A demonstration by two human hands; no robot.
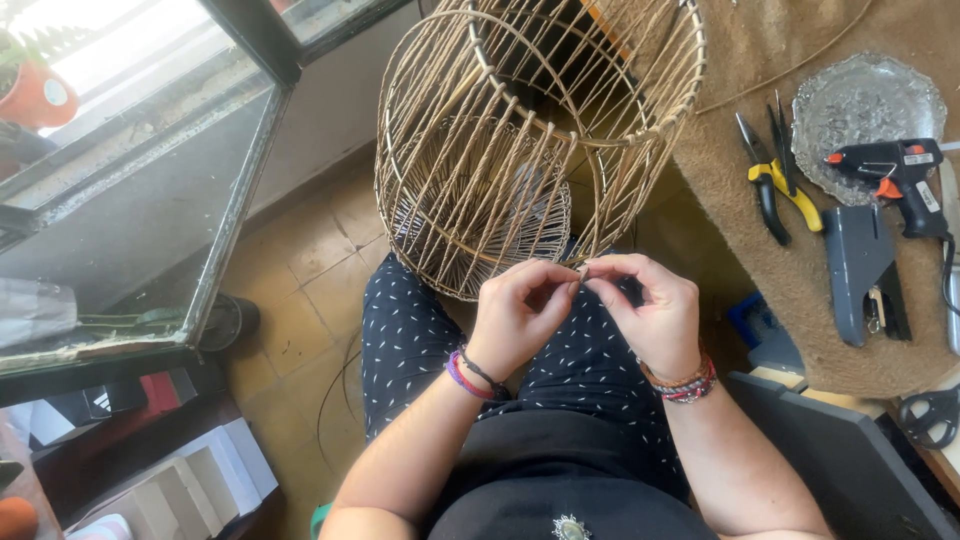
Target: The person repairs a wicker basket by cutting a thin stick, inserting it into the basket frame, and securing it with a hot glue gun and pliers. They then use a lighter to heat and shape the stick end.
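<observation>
A round wire frame wrapped with tan cord, shaped like a lampshade (520, 130), rests tilted on my lap. My left hand (520, 310) and my right hand (645, 305) meet at its near rim. Both pinch a thin strand of the tan cord (583, 270) between thumb and fingertips, right at the wire ring. Bracelets sit on both wrists. The cord's far end is hidden among the woven strands.
To the right is a brown mat-covered table (800, 290) with yellow-handled pliers (780, 175), a black glue gun (890, 165), a glass plate (865, 100), a dark stapler-like tool (860, 270) and scissors (930, 415). A glass-topped table (140, 190) stands at left above tiled floor.
</observation>
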